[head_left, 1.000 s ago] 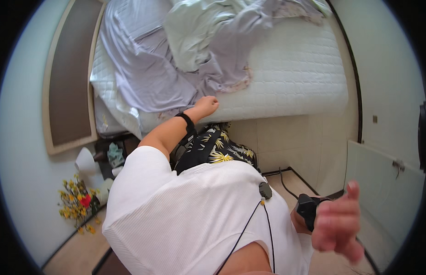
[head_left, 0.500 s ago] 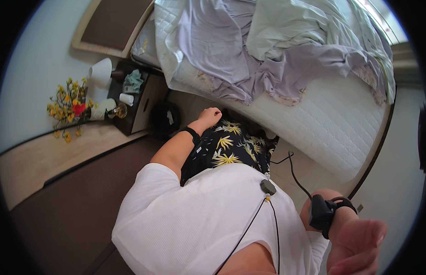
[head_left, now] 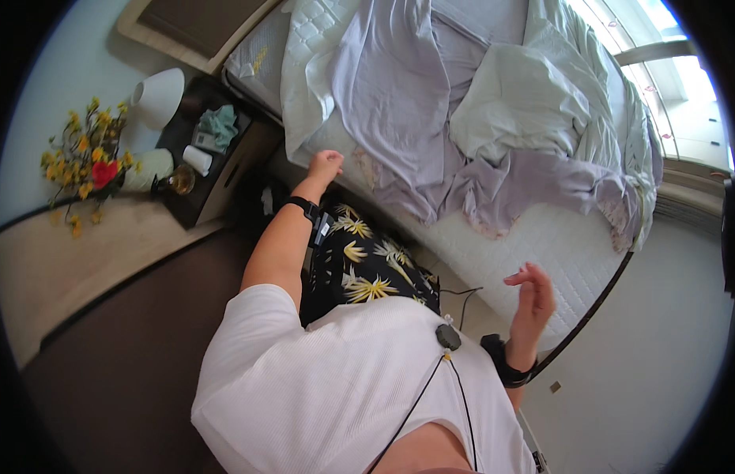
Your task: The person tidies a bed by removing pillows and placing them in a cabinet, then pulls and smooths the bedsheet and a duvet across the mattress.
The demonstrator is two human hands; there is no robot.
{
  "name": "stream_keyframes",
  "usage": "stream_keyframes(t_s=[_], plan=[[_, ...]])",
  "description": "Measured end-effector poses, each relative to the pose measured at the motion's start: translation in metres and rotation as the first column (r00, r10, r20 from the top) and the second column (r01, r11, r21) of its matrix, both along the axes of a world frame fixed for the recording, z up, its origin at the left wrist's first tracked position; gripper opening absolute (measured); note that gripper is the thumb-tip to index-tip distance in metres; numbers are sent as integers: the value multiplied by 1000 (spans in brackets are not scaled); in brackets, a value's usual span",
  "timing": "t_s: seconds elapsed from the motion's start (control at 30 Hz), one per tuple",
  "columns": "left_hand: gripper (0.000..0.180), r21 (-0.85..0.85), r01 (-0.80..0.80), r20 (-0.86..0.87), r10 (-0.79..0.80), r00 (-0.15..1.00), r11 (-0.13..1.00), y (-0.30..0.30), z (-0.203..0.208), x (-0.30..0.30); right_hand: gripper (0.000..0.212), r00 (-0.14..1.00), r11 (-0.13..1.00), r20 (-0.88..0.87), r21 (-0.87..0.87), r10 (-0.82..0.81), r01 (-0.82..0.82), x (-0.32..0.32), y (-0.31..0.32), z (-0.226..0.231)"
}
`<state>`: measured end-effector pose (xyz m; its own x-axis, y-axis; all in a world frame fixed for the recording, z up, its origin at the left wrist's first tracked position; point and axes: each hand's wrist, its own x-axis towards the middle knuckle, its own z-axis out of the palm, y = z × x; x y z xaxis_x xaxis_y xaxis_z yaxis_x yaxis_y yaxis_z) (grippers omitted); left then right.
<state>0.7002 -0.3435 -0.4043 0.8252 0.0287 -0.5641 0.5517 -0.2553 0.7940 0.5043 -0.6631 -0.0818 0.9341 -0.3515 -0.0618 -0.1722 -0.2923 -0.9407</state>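
Observation:
My left hand (head_left: 326,164) is just over the near edge of the mattress (head_left: 533,245), its fingers curled in loosely, with nothing visible in them. My right hand (head_left: 532,302) is raised beside the bed's right part, fingers bent but apart, and empty. Across the mattress lies a rumpled lilac sheet (head_left: 395,103) with a flowered border. A pale green quilt (head_left: 518,107) is heaped on top of it. The quilted white corner of a pad (head_left: 308,87) is turned up near the headboard.
A dark nightstand (head_left: 195,110) at the left bears a white lamp (head_left: 158,99), a tissue box (head_left: 215,130), a white cup (head_left: 197,160) and a vase of yellow flowers (head_left: 83,154). A black cable (head_left: 462,304) hangs by my right side. Windows (head_left: 660,87) are at the far right.
My left hand has moved forward and left to the mattress edge. My right hand has come forward from low on the right toward the bed. The view has shifted, showing more window.

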Motion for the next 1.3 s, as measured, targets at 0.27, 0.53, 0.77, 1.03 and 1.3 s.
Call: stream_keyframes(t_s=[0.27,0.53,0.77,1.03,1.3], plan=[[61,354,-205,-56,239,969,912,25,-77,161,27,873,970,-483,236,68,56,136,91,-184],[62,260,-441,-174,490,854,859,21,-95,205,28,768,976,-609,189,199,-103,267,178,-303],[12,346,-310,618,33,785,886,156,20,230,28,616,935,-739,56,274,-349,289,181,-288],[21,702,-624,582,227,781,343,332,-43,224,28,519,924,-809,74,275,-375,294,189,-314],[34,773,-408,441,49,896,486,299,-62,244,29,533,926,-792,105,298,-362,310,195,-319]])
